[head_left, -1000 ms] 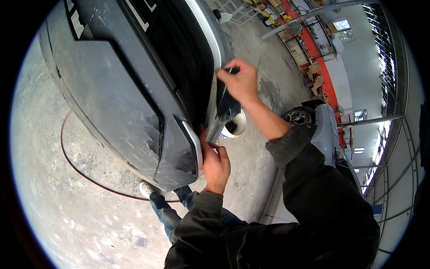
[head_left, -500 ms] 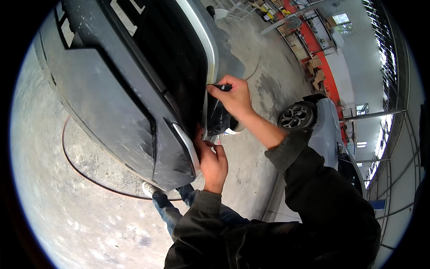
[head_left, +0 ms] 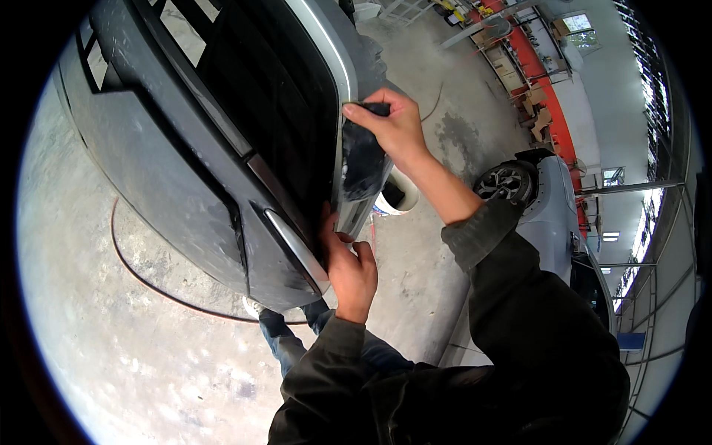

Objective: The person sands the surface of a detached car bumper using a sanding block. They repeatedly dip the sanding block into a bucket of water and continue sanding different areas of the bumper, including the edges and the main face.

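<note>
A large grey car bumper (head_left: pixel 170 163), dusty and scuffed, fills the left side, with a wide black opening and a bright silver strip (head_left: pixel 345 70) along its edge. My right hand (head_left: pixel 400 126) is closed, thumb and fingers pinching a thin black piece (head_left: pixel 380 109) against that edge. Beneath this hand a wet-looking black area (head_left: pixel 362 159) runs down; whether it belongs to the pinched piece I cannot tell. Lower down, my left hand (head_left: pixel 350 274) is closed on the bumper's edge near the short silver trim (head_left: pixel 294 241). Some of its fingertips are hidden.
A white bucket (head_left: pixel 404 194) with something dark in it stands on the floor beyond the bumper. A thin hose (head_left: pixel 148 293) curves across the concrete at left. A silver car (head_left: pixel 549 222) stands at right, with cluttered shelves (head_left: pixel 519 74) behind.
My right hand has slid up along the bumper's edge with the black piece. More of the bucket now shows. My left hand keeps its grip at nearly the same place.
</note>
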{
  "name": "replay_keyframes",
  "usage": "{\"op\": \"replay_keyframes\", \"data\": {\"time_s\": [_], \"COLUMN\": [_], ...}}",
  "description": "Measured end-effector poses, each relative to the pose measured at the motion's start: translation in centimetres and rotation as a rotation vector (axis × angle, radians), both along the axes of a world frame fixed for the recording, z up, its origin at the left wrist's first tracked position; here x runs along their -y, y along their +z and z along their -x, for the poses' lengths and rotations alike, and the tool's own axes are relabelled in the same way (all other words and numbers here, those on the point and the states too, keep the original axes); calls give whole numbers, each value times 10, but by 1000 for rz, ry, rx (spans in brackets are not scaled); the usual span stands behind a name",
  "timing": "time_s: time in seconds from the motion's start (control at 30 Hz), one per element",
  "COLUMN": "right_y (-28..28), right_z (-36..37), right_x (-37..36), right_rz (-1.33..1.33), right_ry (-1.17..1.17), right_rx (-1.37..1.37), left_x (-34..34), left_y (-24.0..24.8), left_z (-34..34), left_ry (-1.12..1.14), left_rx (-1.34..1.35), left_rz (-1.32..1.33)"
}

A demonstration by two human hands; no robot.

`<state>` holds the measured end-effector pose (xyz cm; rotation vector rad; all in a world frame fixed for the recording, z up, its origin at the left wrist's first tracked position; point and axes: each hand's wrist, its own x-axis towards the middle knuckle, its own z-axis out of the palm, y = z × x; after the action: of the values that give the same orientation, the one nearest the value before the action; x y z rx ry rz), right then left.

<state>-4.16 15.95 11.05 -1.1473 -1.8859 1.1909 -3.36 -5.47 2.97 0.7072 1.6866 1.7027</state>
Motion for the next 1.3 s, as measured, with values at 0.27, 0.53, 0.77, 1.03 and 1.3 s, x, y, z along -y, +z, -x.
{"op": "replay_keyframes", "data": {"time_s": [0.27,0.53,0.77,1.03,1.3], "right_y": [2,11,-25,24,32], "right_z": [0,-5,-63,-96,-78], "right_x": [-11,-15,-3,-11,4], "right_rz": [16,22,57,329,553], "right_ry": [65,100,267,102,172], "right_rx": [94,102,308,140,-3], "left_x": [-1,-2,-6,-77,-68], "left_y": [0,-6,0,43,19], "left_z": [0,-8,-2,26,36], "left_ry": [24,65,82,52,90], "left_rx": [-18,-94,-140,-267,-407], "left_rz": [32,7,-30,-71,-121]}}
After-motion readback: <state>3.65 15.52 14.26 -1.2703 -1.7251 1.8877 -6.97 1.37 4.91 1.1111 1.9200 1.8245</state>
